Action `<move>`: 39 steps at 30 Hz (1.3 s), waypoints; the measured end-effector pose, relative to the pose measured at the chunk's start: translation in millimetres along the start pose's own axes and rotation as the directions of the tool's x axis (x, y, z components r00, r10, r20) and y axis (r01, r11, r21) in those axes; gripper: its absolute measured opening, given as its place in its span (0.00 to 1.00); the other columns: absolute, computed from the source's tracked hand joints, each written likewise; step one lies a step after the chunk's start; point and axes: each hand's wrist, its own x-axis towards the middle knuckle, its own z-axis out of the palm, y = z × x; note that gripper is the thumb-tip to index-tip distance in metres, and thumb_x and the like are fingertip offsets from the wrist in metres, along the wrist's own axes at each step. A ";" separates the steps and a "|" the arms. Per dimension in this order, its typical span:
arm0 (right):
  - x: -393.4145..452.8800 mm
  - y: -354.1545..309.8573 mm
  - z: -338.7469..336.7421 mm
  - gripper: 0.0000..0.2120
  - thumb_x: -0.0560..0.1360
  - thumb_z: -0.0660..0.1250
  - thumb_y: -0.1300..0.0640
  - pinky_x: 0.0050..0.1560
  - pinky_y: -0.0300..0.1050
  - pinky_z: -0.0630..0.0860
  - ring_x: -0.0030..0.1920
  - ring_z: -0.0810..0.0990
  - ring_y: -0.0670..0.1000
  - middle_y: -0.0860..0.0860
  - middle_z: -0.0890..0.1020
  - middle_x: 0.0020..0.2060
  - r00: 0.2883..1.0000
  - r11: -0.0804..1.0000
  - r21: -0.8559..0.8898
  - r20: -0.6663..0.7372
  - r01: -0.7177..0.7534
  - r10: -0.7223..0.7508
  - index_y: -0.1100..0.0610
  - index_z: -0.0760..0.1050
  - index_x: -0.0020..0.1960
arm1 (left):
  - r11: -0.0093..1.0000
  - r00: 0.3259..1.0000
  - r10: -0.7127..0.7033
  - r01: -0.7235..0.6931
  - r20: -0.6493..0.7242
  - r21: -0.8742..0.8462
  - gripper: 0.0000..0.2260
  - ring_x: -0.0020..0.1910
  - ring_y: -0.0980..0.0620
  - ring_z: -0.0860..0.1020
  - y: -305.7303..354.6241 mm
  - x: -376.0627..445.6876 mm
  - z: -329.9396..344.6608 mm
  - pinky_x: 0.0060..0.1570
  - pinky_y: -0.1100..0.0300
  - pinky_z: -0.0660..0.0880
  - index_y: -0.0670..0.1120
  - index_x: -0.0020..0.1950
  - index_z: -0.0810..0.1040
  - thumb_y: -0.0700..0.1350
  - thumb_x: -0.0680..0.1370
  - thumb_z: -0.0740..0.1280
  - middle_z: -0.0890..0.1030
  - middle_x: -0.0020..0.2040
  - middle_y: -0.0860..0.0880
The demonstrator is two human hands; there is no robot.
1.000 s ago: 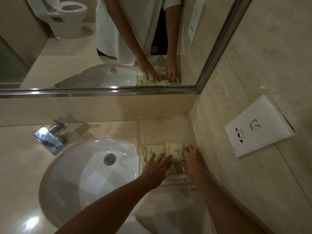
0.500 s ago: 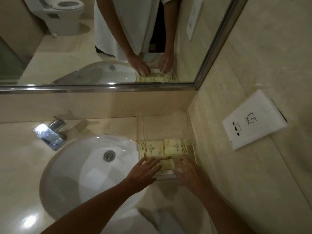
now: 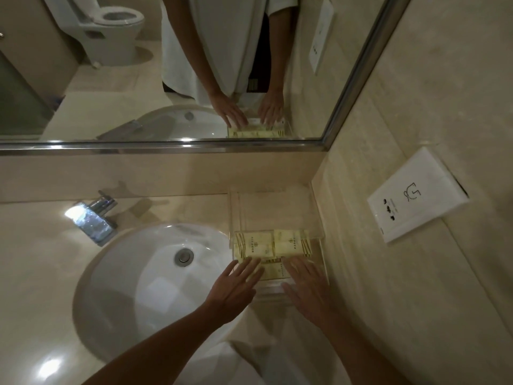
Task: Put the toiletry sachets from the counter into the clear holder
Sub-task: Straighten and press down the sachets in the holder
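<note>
Several pale yellow toiletry sachets lie side by side in the clear holder, which stands on the counter in the corner to the right of the basin. More sachets lie in its near part, partly under my fingers. My left hand is flat with fingers spread, its fingertips on the near left sachets. My right hand is flat too, fingers apart, resting on the near right part of the holder. Neither hand grips anything.
A white basin with a chrome drain fills the counter's middle. A chrome tap stands at its back left. A mirror spans the back wall. A white wall socket plate is mounted on the right wall.
Both hands have drawn back toward me from the far sachets, let go of them, and now lie flat over the holder's near part.
</note>
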 end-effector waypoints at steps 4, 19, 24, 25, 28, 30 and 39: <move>15.2 -11.0 -0.6 0.29 0.78 0.52 0.39 0.74 0.52 0.48 0.77 0.51 0.49 0.47 0.57 0.77 0.995 0.995 0.034 0.041 -0.095 0.094 0.45 0.53 0.77 | 0.990 0.988 -0.144 0.144 0.051 -0.006 0.25 0.74 0.43 0.59 2.6 2.7 0.0 0.70 0.41 0.61 0.48 0.76 0.56 0.55 0.80 0.48 0.58 0.76 0.44; 24.2 2.5 3.3 0.28 0.77 0.49 0.37 0.73 0.58 0.59 0.76 0.55 0.53 0.48 0.62 0.75 0.987 0.990 -0.004 0.086 -0.138 0.138 0.46 0.62 0.73 | 1.000 0.998 0.015 -0.017 0.068 0.024 0.27 0.74 0.44 0.60 2.6 19.3 0.7 0.71 0.42 0.60 0.42 0.73 0.61 0.57 0.80 0.50 0.63 0.75 0.42; 29.8 14.6 5.2 0.25 0.74 0.57 0.39 0.66 0.54 0.70 0.70 0.66 0.54 0.50 0.67 0.70 0.969 0.964 0.110 0.061 -0.244 0.238 0.48 0.68 0.68 | 1.000 0.996 -0.004 0.004 0.090 0.006 0.27 0.75 0.43 0.59 -2.4 23.2 -3.2 0.70 0.41 0.62 0.42 0.74 0.59 0.57 0.80 0.49 0.60 0.76 0.43; 32.9 16.0 3.8 0.24 0.73 0.60 0.41 0.62 0.53 0.73 0.66 0.70 0.53 0.50 0.68 0.68 0.968 0.955 0.158 0.037 -0.249 0.246 0.49 0.69 0.67 | 1.000 0.996 0.006 -0.007 0.093 0.006 0.27 0.74 0.43 0.60 -2.5 23.2 -3.2 0.70 0.40 0.62 0.43 0.74 0.61 0.57 0.80 0.49 0.61 0.76 0.43; 41.7 17.2 -4.0 0.21 0.70 0.69 0.48 0.52 0.47 0.77 0.55 0.74 0.53 0.51 0.71 0.59 0.941 0.891 0.328 -0.020 -0.314 0.339 0.53 0.71 0.59 | 1.000 0.995 0.020 -0.021 0.099 0.010 0.25 0.74 0.43 0.61 -2.4 22.6 -1.3 0.69 0.40 0.63 0.45 0.72 0.64 0.57 0.80 0.50 0.62 0.75 0.43; 46.0 19.8 -3.8 0.20 0.68 0.72 0.49 0.49 0.47 0.76 0.52 0.75 0.53 0.51 0.71 0.56 0.938 0.877 0.357 -0.010 -0.321 0.347 0.54 0.72 0.56 | 1.000 0.995 0.010 -0.012 0.098 0.011 0.26 0.75 0.43 0.59 -2.1 22.1 -1.5 0.70 0.40 0.62 0.45 0.73 0.63 0.58 0.80 0.49 0.60 0.76 0.43; -9.6 5.1 5.7 0.31 0.75 0.57 0.35 0.69 0.60 0.64 0.74 0.63 0.56 0.54 0.65 0.74 0.994 0.993 -0.072 0.061 0.097 -0.093 0.52 0.67 0.71 | 0.997 0.995 0.074 -0.073 0.067 -0.014 0.30 0.75 0.46 0.58 -0.6 -4.5 8.7 0.71 0.40 0.58 0.51 0.77 0.52 0.62 0.78 0.53 0.58 0.77 0.46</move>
